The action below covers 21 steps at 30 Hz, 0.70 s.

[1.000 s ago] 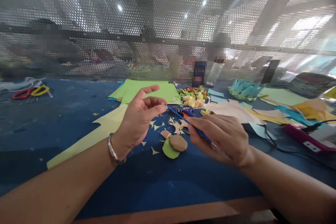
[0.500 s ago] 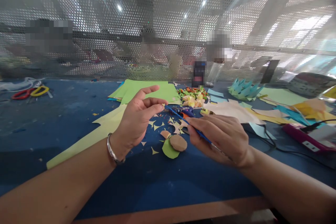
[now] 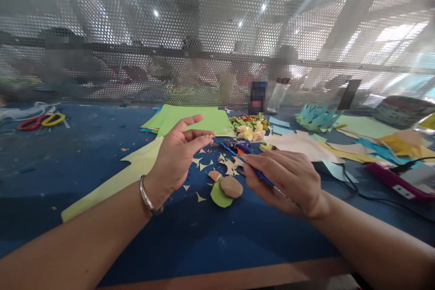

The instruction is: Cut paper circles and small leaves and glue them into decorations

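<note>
Thumb and forefinger of the person's left hand [image 3: 176, 156] pinch a tiny yellow piece [image 3: 210, 136], beyond and left of the brown disc [image 3: 232, 186]. The right hand [image 3: 285, 179], right of the disc, has its fingers closed round a thin blue stick [image 3: 232, 151]; the tip ends just beside the piece, contact unclear. Paper scraps [image 3: 229, 167] crowd the disc's far side. Nearer than the disc, a broad stretch of blue tabletop [image 3: 217, 235] runs to the brown table edge [image 3: 220, 273]. Well right sits a purple power strip [image 3: 390, 180].

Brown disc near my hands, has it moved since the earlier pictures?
No. Judged against the blue table, the brown disc keeps its place, partly over the rounded green piece.
</note>
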{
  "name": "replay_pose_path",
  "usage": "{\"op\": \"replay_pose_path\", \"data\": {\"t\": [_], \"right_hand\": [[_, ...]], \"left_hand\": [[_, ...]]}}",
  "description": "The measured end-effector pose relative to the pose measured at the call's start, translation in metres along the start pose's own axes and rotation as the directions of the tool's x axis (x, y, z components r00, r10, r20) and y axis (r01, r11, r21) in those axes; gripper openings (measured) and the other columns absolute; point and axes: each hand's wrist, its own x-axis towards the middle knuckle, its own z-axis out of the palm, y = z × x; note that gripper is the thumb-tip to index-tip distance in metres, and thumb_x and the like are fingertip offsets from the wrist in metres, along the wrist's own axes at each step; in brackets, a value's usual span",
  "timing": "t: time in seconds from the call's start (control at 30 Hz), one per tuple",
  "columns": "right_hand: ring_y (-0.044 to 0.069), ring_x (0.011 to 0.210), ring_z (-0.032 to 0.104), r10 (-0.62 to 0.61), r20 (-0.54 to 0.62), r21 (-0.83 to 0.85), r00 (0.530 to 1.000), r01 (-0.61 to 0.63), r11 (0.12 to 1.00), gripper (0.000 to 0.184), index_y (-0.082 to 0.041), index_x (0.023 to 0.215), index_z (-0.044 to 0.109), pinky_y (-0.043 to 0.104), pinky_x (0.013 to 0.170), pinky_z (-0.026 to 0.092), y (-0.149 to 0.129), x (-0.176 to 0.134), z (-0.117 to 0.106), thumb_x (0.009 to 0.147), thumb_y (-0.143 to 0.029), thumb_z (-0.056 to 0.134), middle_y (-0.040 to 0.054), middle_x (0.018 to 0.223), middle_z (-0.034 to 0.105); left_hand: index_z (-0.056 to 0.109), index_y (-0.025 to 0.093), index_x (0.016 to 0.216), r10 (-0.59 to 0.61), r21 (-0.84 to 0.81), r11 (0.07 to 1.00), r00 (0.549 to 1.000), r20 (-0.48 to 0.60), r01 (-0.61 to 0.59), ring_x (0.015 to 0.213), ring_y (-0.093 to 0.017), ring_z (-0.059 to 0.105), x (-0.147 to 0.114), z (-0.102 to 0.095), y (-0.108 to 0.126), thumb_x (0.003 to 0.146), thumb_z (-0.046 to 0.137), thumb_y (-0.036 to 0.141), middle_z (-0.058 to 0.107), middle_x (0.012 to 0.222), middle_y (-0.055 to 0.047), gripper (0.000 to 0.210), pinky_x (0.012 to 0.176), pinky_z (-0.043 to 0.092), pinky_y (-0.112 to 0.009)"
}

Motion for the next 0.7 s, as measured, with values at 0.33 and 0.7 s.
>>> {"op": "replay_pose_path", "data": {"t": [0.33, 0.7], "right_hand": [[0.013, 0.057, 0.064, 0.157, -0.027, 0.057, 0.987, -0.156, 0.986, 0.008, -0.02, 0.096, 0.067, 0.026, 0.056, 0.051, 0.01, -0.001, 0.004, 0.091, -0.014, 0.065, 0.0021, 0.075, 0.075], [0.014, 0.062, 0.064, 0.221, 0.344, 0.181, 0.912, -0.296, 0.938, 0.017, -0.019, 0.085, 0.068, 0.025, 0.062, 0.047, 0.027, -0.001, 0.002, 0.095, -0.02, 0.056, 0.0026, 0.071, 0.07]], "left_hand": [[0.044, 0.022, 0.145, -0.041, 0.408, 0.913, 0.997, 0.058, 0.013, 0.076, -0.019, 0.068, 0.013, -0.023, -0.006, 0.072, 0.077, 0.013, 0.074, 0.098, -0.008, 0.081, 0.066, 0.048, -0.031], [0.058, 0.02, 0.13, -0.319, 0.81, 0.587, 0.917, 0.24, -0.007, 0.075, -0.02, 0.068, 0.021, -0.045, -0.002, 0.071, 0.068, 0.021, 0.072, 0.095, -0.006, 0.06, 0.062, 0.049, -0.029]]}}
